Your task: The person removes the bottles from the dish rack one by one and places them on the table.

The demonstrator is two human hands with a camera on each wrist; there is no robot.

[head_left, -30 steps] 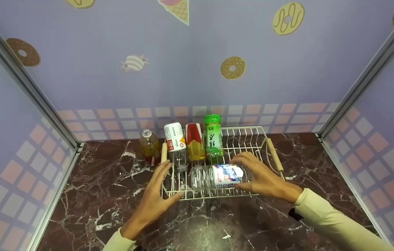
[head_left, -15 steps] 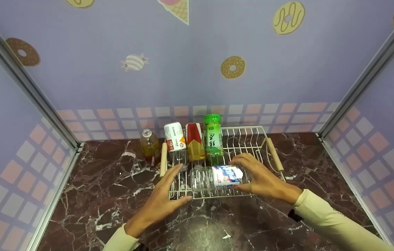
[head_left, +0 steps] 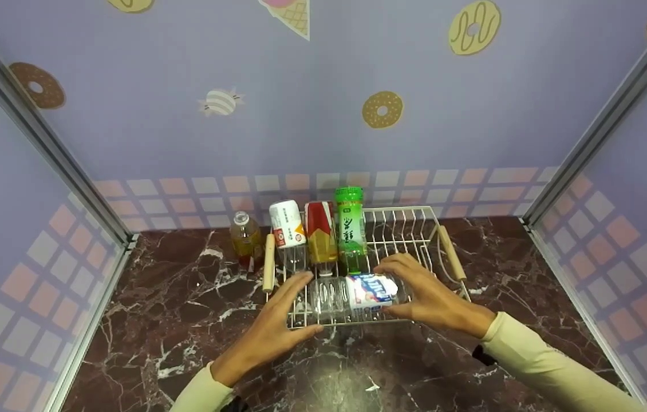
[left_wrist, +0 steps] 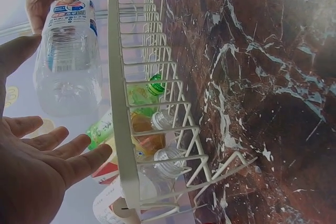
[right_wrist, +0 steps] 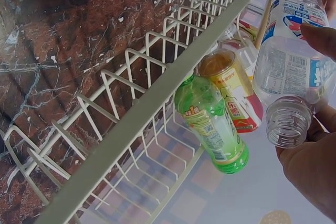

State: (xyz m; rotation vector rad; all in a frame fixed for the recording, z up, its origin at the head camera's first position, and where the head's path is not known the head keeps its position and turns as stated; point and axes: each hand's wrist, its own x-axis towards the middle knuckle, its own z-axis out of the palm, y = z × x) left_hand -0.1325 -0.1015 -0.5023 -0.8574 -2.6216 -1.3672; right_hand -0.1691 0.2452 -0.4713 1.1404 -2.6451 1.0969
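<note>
A clear plastic bottle [head_left: 332, 294] with a blue-and-white label lies sideways in the air over the front of a white wire rack [head_left: 358, 324]. My right hand [head_left: 432, 294] grips it near its open neck, which shows in the right wrist view. Around the base end, my left hand [head_left: 269, 332] is spread, thumb apart from the fingers; in the left wrist view a gap separates it from the bottle's base [left_wrist: 68, 103]. Behind, three bottles lean neck-down in the rack: a white-labelled one [head_left: 287, 226], a red-and-yellow one [head_left: 319, 226] and a green one [head_left: 350, 220].
A small bottle [head_left: 246, 240] with a yellowish label stands upright left of the rack. Wooden handles [head_left: 450, 252] mark the rack's two ends. Everything rests on a dark marble surface [head_left: 174, 309], with a patterned wall [head_left: 323, 137] behind and panels at both sides.
My left hand has moved right, from the rack's left handle toward the bottle's base. The clear bottle has turned slightly in my right hand, its label shifting, while that hand stays nearly in place.
</note>
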